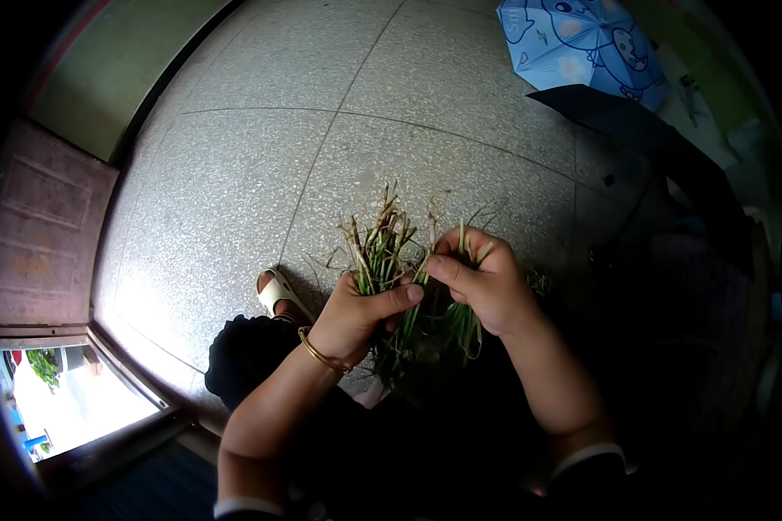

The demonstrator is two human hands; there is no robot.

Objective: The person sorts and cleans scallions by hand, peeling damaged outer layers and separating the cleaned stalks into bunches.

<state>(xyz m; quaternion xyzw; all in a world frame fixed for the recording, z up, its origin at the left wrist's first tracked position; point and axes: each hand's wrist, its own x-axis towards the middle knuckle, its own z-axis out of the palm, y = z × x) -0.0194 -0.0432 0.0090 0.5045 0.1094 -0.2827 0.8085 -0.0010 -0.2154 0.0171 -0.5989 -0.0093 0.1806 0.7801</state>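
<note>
Bunch of stalks point(378, 247): just below the centre of the frame, brown and ragged at the upper ends, green lower down. Held in the left hand point(347, 323), closed around the lower part with thumb across the front.

Smaller bunch point(467, 332): just to the right, caught in the right hand point(488, 291), closed in a pinch of thumb against fingers. Cut-looking tips above, thin leaves hanging below into shadow.

Handling, by judgement: very light; fairly firm at the thicker ends, limp along the leaves. Likely to bruise or tear under a hard squeeze, and to tangle at crossing strands. Dampness impossible to tell. Best held near the thicker ends: loose fist for the bunch, fingertip pinch for single stalks.

Surroundings: speckled floor point(235, 174) beyond; pale sandal point(275, 290), lower left of centre; blue umbrella point(573, 52), upper right.
</note>
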